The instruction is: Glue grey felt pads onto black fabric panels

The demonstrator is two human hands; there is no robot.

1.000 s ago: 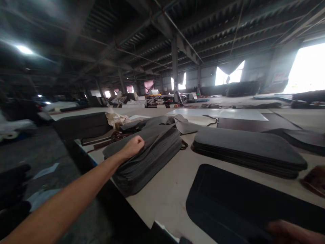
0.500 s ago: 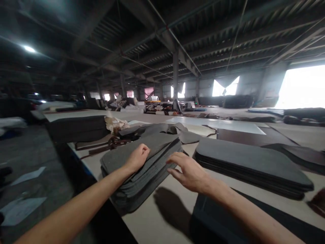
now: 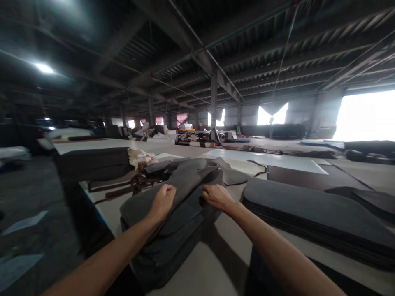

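Note:
A thick stack of grey felt-like sheets (image 3: 166, 234) lies at the near left corner of a long pale work table (image 3: 212, 263). My left hand (image 3: 163, 200) is closed on the upper sheets of this stack near its middle. My right hand (image 3: 217, 196) grips the same upper sheets at their right edge. The top layers are lifted and bowed between the two hands. A second, longer stack of grey sheets (image 3: 308, 213) lies flat to the right, apart from both hands.
A dark block of stacked material (image 3: 92, 163) stands at the table's far left with brown straps (image 3: 129, 185) and crumpled paper (image 3: 140, 157) beside it. Loose grey pieces (image 3: 231, 174) lie behind the stack. A dark panel (image 3: 308, 174) and a white sheet (image 3: 265, 158) lie farther back. The floor drops off left.
My right hand came up from the lower right, reached across and closed on the right edge of the stack. The upper sheets have risen and bowed between both hands.

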